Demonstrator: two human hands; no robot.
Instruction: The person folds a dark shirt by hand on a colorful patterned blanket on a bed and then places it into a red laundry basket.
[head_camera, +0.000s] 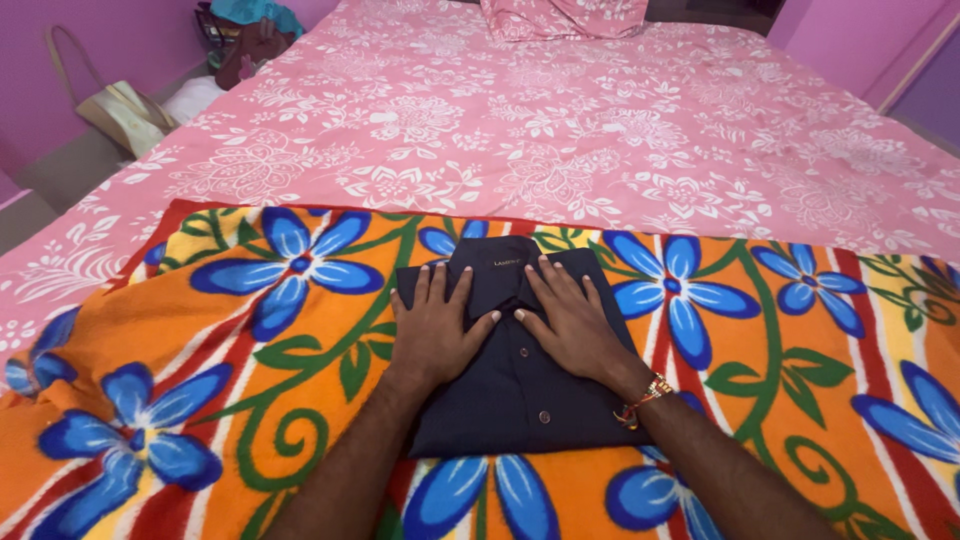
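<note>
A dark navy shirt (520, 400) lies folded into a neat rectangle, collar away from me, buttons down its front. My left hand (437, 325) rests flat on its left half, fingers spread toward the collar. My right hand (572, 318) presses flat on the right half, fingers apart, with a red and gold band on its wrist. Neither hand grips anything. The shirt lies on an orange blanket (230, 350) with large blue flowers and green vines.
The blanket covers the near part of a bed with a pink floral sheet (560, 130). A pink pillow (560, 18) lies at the far end. Left of the bed a beige bag (125, 110) and other bags (245, 40) stand by a pink wall.
</note>
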